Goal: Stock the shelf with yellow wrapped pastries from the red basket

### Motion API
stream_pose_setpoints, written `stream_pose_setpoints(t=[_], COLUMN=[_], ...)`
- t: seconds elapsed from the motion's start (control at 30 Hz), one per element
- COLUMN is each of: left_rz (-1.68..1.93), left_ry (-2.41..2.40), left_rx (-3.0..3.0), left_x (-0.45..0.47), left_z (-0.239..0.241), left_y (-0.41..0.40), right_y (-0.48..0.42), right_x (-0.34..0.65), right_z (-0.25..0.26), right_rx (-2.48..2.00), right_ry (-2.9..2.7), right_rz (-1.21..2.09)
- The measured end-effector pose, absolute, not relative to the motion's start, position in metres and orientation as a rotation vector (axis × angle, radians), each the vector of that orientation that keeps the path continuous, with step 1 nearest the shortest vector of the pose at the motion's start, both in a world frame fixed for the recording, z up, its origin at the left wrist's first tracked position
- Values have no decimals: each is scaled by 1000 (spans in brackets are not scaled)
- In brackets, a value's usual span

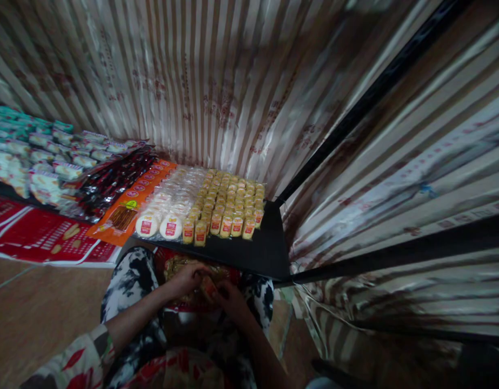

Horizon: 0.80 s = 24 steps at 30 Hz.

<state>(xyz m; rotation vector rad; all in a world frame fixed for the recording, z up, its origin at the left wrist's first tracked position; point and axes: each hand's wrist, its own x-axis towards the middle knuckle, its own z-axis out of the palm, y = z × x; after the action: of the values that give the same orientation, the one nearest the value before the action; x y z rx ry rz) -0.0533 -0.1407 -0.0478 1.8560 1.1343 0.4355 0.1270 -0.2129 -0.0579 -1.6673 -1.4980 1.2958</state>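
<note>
My left hand (189, 279) and my right hand (232, 300) are close together over my lap. Between them is a small yellow snack pack (209, 288) with an orange-red label, and the fingers of both hands are closed on it. Under the hands, a red and clear bag (177, 265) with more yellow packs in it rests on my lap. Just beyond, rows of similar yellow snack packs (233, 205) stand on a black board (269, 240). Round white wrapped crackers (170, 227) with red labels are lined up to their left.
Orange packs (121, 216), dark red packets (107, 181) and white and green packets (42, 148) extend leftward. A red printed sheet (50, 232) hangs at the front left. Striped plastic sheeting (233, 81) rises behind, with dark poles (346, 108) on the right.
</note>
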Motion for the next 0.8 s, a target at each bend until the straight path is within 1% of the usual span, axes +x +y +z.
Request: stream_pose_setpoints(t=[0.13, 0.23, 0.33, 0.43, 0.53, 0.67, 0.8], left_rz=[492, 568, 696, 831, 885, 799, 700], left_ry=[1090, 1106, 1123, 1086, 1033, 1002, 1086], left_rx=[1893, 1859, 1801, 1774, 1881, 2141, 2303], left_x=[-37, -21, -1, 19, 36, 59, 80], left_z=[-15, 8, 21, 23, 21, 15, 7], left_y=[-139, -139, -140, -140, -138, -132, -123], right_y=[-215, -214, -209, -199, -182, -155, -128], right_x=[136, 146, 160, 177, 197, 219, 231], right_z=[-36, -19, -11, -11, -13, -18, -25], right_rx=[-1475, -1399, -1386, -1407, -1517, -1621, -1655], right_ry=[-1335, -1334, -1240, -1046, -920, -844, -812], right_rz=[1408, 1356, 1273, 1152, 924, 643, 557])
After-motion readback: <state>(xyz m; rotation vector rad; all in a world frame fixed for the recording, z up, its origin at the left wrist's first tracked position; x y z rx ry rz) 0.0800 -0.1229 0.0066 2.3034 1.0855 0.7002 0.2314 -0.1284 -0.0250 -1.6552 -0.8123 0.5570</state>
